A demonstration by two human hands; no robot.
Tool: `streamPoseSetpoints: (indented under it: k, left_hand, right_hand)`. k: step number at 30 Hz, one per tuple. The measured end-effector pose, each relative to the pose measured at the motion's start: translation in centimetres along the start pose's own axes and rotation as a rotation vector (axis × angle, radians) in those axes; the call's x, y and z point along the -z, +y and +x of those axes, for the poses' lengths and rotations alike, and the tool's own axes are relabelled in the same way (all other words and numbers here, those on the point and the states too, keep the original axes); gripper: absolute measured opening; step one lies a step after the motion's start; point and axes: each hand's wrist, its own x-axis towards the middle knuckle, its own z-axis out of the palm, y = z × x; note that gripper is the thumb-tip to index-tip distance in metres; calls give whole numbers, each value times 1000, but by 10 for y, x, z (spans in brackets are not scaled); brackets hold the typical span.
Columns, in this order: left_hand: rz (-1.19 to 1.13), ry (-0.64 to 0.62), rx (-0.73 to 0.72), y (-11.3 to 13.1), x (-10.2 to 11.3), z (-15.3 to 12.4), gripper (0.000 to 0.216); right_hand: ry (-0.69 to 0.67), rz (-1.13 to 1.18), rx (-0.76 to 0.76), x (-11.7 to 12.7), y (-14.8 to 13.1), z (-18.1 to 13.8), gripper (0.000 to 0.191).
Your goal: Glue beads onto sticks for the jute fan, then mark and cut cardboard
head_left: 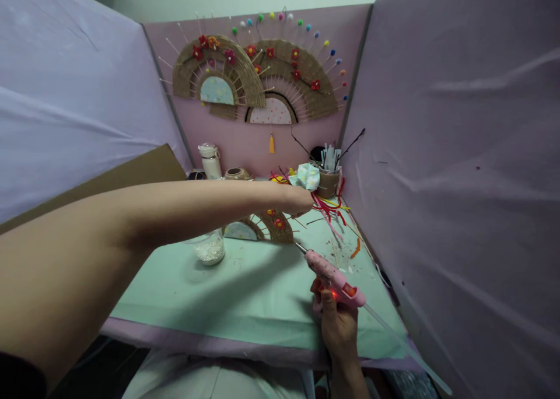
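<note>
My right hand [339,323] is wrapped around the handle of a pink hot glue gun [335,276], its nozzle pointing up and to the left. A red light glows near my thumb, and a long clear glue stick [406,346] trails from the back. My left arm crosses the view, and my left hand [301,200] is at the far side beside red and pink pipe cleaners [326,209]. Its fingers look curled together; whatever they hold is hidden. Below that hand lies a small twine-wrapped fan [280,227] with red flowers, partly covered by my arm.
A clear cup of white bits [210,250] stands left of the fan. Behind are a white bottle [210,161], a brown pot [237,173], a bunched patterned cloth [306,177] and a container of glue sticks [329,183]. Two larger fans [301,90] hang on the back panel.
</note>
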Motion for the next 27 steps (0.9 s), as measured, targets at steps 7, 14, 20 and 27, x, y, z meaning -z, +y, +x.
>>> streamPoseSetpoints:
  k: [7,14,20,27]
  left_hand:
    - [116,0,-81,-6,-3,-2,20]
    - [53,47,-38,-7,-5,-4,19]
    - [140,-7,-59,-6,-5,-4,22]
    - [70,-6,-26,-6,-4,-4,22]
  right_hand:
    - [13,16,-16,-1,-2,0,42]
    - [13,6,-38,0,0,0,44]
    - [7,21,-26,-1,-1,0,44]
    - [6,20,-4,-1,-2,0,41]
